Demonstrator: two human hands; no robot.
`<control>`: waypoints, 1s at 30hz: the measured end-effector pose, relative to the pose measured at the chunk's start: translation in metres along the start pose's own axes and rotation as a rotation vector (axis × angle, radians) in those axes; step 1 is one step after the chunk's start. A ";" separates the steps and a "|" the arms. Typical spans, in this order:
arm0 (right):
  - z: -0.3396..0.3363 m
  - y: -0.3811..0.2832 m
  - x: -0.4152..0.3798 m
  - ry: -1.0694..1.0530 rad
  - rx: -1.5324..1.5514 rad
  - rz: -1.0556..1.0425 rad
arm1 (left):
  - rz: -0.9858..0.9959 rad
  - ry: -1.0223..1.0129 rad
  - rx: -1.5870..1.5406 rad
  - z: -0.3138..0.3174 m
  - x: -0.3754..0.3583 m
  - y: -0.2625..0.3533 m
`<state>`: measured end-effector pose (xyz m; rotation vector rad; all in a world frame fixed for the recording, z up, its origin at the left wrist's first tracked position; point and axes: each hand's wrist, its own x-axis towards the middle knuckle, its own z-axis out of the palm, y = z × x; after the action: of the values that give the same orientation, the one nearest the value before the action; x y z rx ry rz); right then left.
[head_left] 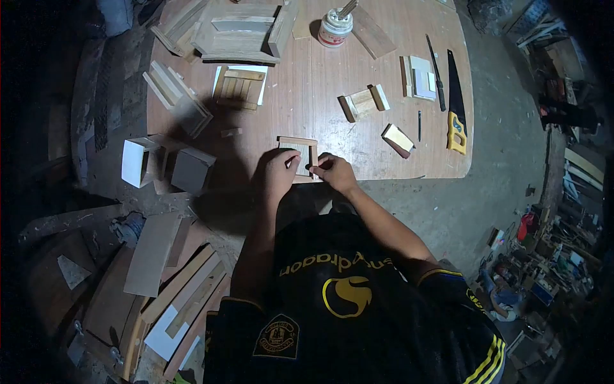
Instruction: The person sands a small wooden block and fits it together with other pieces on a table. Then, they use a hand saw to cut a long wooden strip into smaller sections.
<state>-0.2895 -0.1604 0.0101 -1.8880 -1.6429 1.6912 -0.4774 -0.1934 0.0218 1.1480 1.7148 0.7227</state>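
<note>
A small wooden frame (299,141) with a slatted-looking panel lies at the table's near edge, in front of my body. My left hand (281,171) is closed at its left side, with the thumb and fingers pinched over the panel. On the frame's right side, my right hand (337,173) pinches the upright strip near its lower corner. Whether a smaller piece sits between the fingertips is hidden. Ahead to the right is a small wooden piece with raised ends (363,104). A small offcut (231,132) rests to the left, in shadow.
A handsaw (456,102), a long file (436,73) and a pencil (419,126) lie at right. A white tub (335,29) stands at the back. Wooden box assemblies (236,32) and a slatted panel (240,88) occupy the left. Boards (152,253) lean below the table.
</note>
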 end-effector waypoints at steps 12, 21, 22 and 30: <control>0.008 0.007 0.003 -0.001 0.089 0.037 | 0.152 0.085 0.140 0.004 -0.003 -0.002; 0.016 0.019 0.008 -0.004 0.187 0.032 | 0.203 0.049 0.209 0.003 -0.011 0.000; 0.017 0.022 0.009 -0.004 0.187 0.031 | 0.209 0.050 0.211 0.003 -0.012 0.001; 0.016 0.020 0.007 0.012 0.164 0.041 | 0.198 0.047 0.207 0.002 -0.017 -0.002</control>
<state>-0.2910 -0.1711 -0.0138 -1.8618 -1.4221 1.7668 -0.4736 -0.2100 0.0254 1.4705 1.7626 0.7076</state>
